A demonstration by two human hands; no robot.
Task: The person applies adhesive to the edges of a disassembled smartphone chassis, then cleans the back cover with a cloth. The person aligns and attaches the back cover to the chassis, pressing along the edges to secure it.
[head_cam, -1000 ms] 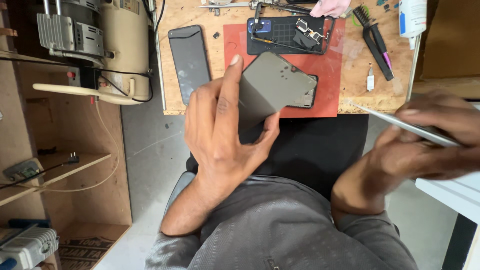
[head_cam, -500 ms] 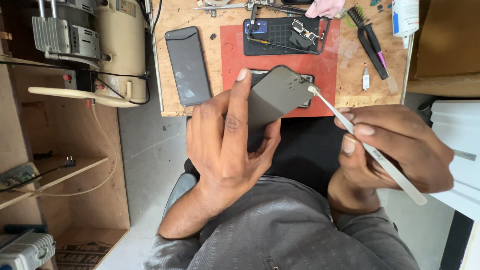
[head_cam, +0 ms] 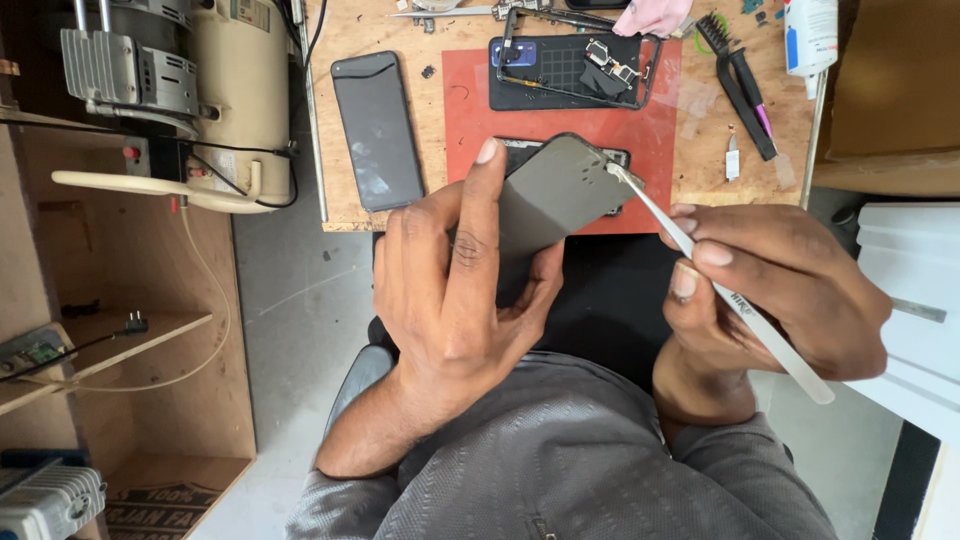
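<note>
Midway: left hand (head_cam: 450,290) gripping grey phone back cover (head_cam: 560,195), right hand (head_cam: 770,285) pinching white spudger (head_cam: 720,285), tip at cover's camera corner; opened phone (head_cam: 570,70) beyond cover, unassembled.

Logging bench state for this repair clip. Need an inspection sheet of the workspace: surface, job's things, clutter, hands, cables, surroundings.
Surface: plywood bench with a red mat on it.
Job's things: grey phone back panel held above the mat's near edge; white tweezers, tip at the panel's upper right corner.
Clutter: dark phone left of the mat; opened phone frame on the mat; black brush; small blade; white bottle.
Hands: left hand grips the panel; right hand pinches the tweezers.
Cables: black cable with plug on a wooden shelf; cream hose hanging below the compressor.
Surroundings: cream compressor at left; grey floor; another person's hand at the far edge.
</note>
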